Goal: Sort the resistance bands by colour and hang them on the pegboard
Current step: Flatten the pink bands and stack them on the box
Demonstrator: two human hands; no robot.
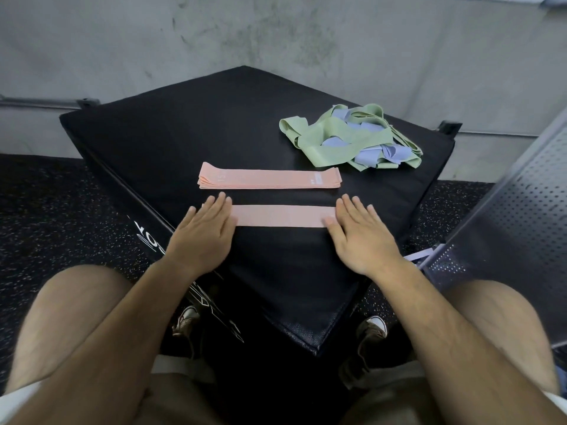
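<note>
A single pink band point(280, 216) lies flat across the black padded box point(171, 142). My left hand point(204, 231) presses its left end with straight fingers, and my right hand point(359, 234) presses its right end the same way. Just beyond it sits a neat stack of pink bands point(270, 179). A tangled heap of green bands point(340, 142) mixed with lilac bands point(368, 154) lies at the box's far right. A grey perforated pegboard point(506, 216) leans at the right edge of view.
The box stands on dark speckled rubber flooring point(55, 204) against a grey concrete wall point(276, 35). A lilac band end point(418, 256) pokes out by the pegboard's lower edge. My knees and shoes frame the box's near corner.
</note>
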